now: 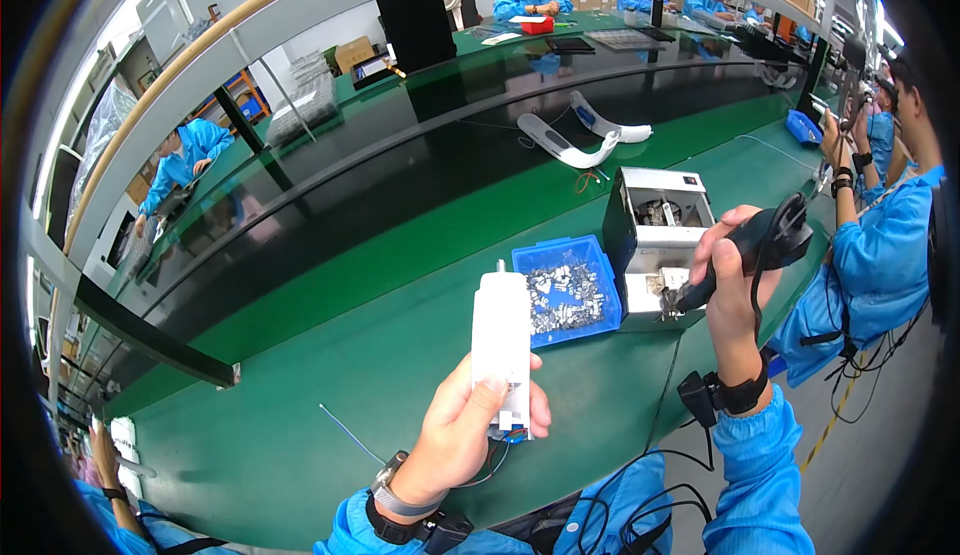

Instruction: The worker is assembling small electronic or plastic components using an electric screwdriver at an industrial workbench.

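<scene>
My left hand (455,430) is closed around a long white plastic housing (500,330), held upright over the green bench. A short metal shaft sticks out of its top, and thin coloured wires (515,437) hang from its lower end. My right hand (735,290) grips a black power screwdriver (772,239), its body slanting down to the left. Its tip end is at the front of a box-shaped screw feeder (665,182); whether it touches cannot be told. Left of the feeder, a blue tray (575,332) holds many small metal parts.
Two white curved parts (565,145) with wires lie on the dark conveyor belt (400,160) beyond the bench. Another blue tray (803,128) stands far right, near a co-worker in blue (885,245). A thin cable (350,433) lies on the bench at left.
</scene>
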The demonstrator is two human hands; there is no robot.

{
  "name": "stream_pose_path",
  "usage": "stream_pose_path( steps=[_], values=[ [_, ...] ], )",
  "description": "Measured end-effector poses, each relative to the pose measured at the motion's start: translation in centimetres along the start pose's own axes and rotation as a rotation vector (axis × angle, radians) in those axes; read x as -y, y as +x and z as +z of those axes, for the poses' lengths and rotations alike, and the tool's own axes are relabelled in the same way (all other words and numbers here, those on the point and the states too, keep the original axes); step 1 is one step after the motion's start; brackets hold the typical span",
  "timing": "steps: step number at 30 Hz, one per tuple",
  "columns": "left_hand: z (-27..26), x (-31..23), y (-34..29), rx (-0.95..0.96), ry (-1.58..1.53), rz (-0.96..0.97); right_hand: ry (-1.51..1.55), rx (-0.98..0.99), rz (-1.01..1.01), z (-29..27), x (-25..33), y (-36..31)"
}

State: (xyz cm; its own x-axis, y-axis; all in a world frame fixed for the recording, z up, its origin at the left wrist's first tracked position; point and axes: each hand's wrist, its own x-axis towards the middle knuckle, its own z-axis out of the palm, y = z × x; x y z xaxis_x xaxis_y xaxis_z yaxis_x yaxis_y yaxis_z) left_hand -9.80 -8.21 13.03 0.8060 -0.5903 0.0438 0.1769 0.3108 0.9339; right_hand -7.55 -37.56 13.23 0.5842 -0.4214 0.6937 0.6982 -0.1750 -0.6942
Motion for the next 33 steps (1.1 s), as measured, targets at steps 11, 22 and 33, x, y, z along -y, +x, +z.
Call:
stream_pose_path(
  steps=[11,22,33],
  values=[
    [0.6,-0.7,-0.4,0.029,-0.035,-0.119,0.034,0.081,0.208,1.9,2.2,1.5],
    [0.4,-0.1,-0.5,0.042,-0.042,-0.074,0.555,0.384,0.12,14.4,14.9,2.1],
    [0.3,0.0,-0.7,0.04,-0.027,-0.085,0.741,0.335,0.26,16.5,13.8,0.3]
  ],
)
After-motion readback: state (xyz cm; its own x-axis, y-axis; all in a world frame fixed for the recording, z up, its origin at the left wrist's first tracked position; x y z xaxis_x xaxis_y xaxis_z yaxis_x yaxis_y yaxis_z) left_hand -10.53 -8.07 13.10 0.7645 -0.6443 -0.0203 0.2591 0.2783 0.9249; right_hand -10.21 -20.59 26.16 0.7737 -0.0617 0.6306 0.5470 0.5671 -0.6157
